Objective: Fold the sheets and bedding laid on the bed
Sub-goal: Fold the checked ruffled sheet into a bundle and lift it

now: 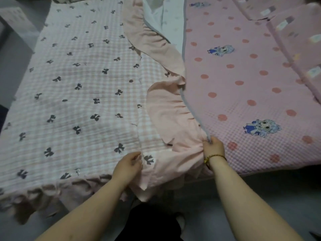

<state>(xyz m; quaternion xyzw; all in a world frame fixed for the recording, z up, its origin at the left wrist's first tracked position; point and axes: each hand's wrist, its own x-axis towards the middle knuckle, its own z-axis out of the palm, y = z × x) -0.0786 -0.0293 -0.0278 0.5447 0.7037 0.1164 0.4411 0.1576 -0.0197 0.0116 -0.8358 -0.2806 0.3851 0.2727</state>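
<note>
At the near edge — the left hand (127, 166) pinches the bow quilt (78, 84); the right hand (213, 147) grips the grey trim (192, 112) of the dotted blanket (243, 84) lying beside it.

bow-print quilt (78, 94) lies left of the dotted blanket (251, 87); ruffled edge (166, 110) between them.

grey floor (286, 197) — bottom and left edges | pale box (15, 20) — upper left, standing on the floor
</note>
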